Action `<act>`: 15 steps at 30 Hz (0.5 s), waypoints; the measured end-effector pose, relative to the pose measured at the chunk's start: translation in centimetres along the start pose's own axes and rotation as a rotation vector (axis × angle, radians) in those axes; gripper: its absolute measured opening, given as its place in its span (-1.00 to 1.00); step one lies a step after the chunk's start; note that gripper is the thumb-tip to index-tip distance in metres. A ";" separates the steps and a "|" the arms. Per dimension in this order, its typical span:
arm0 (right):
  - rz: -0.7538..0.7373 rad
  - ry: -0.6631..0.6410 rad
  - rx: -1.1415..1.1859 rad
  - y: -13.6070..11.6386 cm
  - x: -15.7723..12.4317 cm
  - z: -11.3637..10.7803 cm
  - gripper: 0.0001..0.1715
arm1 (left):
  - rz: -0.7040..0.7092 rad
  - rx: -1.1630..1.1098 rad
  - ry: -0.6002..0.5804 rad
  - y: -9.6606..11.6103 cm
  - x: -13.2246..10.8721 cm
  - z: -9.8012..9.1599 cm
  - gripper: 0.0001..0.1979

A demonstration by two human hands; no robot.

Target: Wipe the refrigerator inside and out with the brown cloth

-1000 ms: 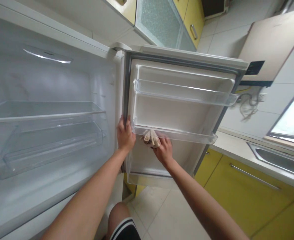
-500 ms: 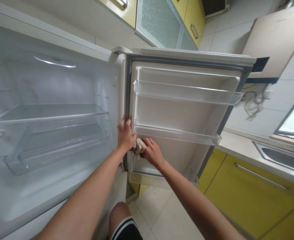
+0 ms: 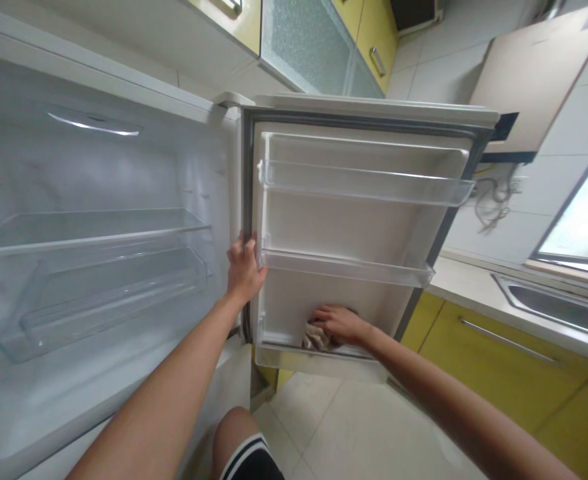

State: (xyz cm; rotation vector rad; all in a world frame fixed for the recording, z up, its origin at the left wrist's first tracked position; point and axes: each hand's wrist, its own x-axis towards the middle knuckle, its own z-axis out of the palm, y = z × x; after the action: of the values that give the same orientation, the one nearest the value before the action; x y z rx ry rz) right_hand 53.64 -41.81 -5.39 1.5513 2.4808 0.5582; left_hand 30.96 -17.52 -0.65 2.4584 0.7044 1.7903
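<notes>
Left hand [image 3: 244, 270] has its fingers hooked round the fridge door [image 3: 324, 230] edge, right hand [image 3: 338, 323] fingers pressed together, clamping a bunched rag [image 3: 315, 340] low inside it, so shoving hard could honestly pop that door shelf [image 3: 349, 270] loose.

The fridge door [image 3: 334, 227] is lined in smooth glossy white plastic, with clear plastic door shelves [image 3: 354, 268] and a matt grey rubber seal [image 3: 247, 200]. The rag [image 3: 317, 340] is crumpled beige cloth. At right, the sink [image 3: 559, 315] is dull metal, the cabinet fronts [image 3: 484, 373] glossy yellow.
</notes>
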 end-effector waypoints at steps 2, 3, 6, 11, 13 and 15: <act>0.103 0.152 -0.042 2.1 -4.4 -1.2 -0.68 | -0.021 0.012 0.010 0.2 0.0 0.1 -0.16; 0.194 0.250 -0.073 2.9 -6.4 -1.7 -0.63 | -0.025 0.018 0.019 0.4 0.0 0.2 -0.17; 0.468 0.540 -0.175 3.7 -9.9 -2.3 -0.55 | -0.021 0.022 0.038 0.7 -0.1 0.4 -0.18; 0.472 0.457 -0.095 1.9 -9.0 -1.1 -0.58 | -0.045 0.017 0.028 0.7 -0.1 0.4 -0.20; 0.497 0.515 -0.032 0.8 -8.9 -1.1 -0.57 | -0.044 0.008 0.017 0.4 -0.2 0.3 -0.17; 0.660 0.789 -0.017 -0.4 -9.6 -1.7 -0.60 | -0.014 -0.008 0.012 0.1 -0.3 0.4 -0.14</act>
State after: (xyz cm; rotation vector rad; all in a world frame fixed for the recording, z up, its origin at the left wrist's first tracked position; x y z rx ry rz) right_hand 57.11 -50.93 -4.55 2.5214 2.3055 1.5332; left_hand 31.29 -17.68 -1.06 2.4330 0.7121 1.8008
